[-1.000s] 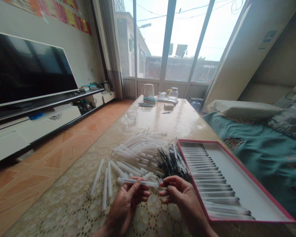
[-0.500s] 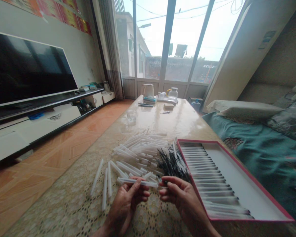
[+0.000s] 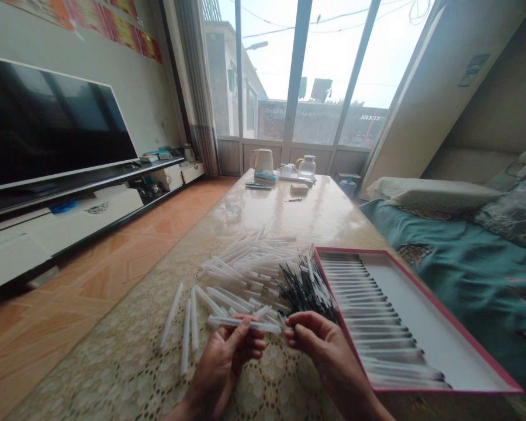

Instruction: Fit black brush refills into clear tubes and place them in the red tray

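My left hand (image 3: pixel 234 345) pinches a translucent white pen barrel (image 3: pixel 263 326) between thumb and fingers, level and pointing right. Close to the barrel's right end, the thumb and fingertips of my right hand (image 3: pixel 318 342) are pressed together. Whatever they hold is too small and hidden to name. Behind my hands lies a heap of similar white barrels (image 3: pixel 249 257), with several loose ones (image 3: pixel 186 336) to the left. A bundle of thin black and white sticks (image 3: pixel 307 289) lies just beyond my right hand.
On the right, a red-rimmed box (image 3: pixel 456 316) holds a row of white pens with dark ends (image 3: pixel 355 298). Farther back on the table (image 3: pixel 193 245) stand a drinking glass (image 3: pixel 234 206), a kettle (image 3: pixel 263 159) and a glass jug (image 3: pixel 307 166). A sofa (image 3: pixel 394 234) flanks the table.
My right hand's fingers have curled in more tightly, and the dark bit that showed at their tips is now mostly covered. The left hand and its barrel have hardly moved.
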A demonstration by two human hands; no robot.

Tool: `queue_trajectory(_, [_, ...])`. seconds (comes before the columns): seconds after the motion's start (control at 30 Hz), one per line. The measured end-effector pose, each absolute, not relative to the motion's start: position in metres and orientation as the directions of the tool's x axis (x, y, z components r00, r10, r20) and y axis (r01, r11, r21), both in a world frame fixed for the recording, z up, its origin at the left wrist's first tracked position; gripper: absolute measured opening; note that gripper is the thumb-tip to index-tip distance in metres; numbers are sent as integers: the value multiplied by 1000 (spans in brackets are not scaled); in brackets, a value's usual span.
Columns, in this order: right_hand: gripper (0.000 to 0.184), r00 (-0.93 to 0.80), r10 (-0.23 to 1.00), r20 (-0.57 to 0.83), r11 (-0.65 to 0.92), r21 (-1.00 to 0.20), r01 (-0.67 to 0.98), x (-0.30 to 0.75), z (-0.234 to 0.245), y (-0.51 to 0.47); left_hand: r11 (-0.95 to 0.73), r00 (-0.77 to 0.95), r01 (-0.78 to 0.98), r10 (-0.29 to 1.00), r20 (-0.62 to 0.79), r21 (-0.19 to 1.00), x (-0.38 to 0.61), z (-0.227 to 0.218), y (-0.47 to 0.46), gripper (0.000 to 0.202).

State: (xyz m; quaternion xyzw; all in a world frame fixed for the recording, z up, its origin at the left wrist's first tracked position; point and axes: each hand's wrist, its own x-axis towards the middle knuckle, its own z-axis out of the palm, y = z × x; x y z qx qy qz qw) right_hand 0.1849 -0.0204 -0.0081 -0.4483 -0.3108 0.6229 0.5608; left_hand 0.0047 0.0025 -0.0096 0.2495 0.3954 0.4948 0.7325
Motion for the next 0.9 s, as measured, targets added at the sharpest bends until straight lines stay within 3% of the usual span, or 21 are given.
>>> queue_trajectory(0.23, [29,51,975,-216,-180,-906,-382,181,-6,-21,396,200,-521,918,-343,756,4,-7,1,14])
queue_trajectory(0.37, [32,108,979,-175,-140,-950,-279,181,-8,-19,394,202,-517,919,-339,760,4,-8,2,16])
queue_trajectory(0.5, [37,96,993,-67,-62,-997,-52,182,-10,-19,389,197,-526,921,-336,757,4,-10,3,18])
queue_trajectory(0.63, [27,58,998,16,8,-990,140,178,-9,-23,386,207,-541,922,-326,747,4,-11,1,14])
queue_trajectory(0.9, [18,40,996,77,70,-985,155,172,-5,-26,394,249,-519,919,-307,759,4,-11,1,12])
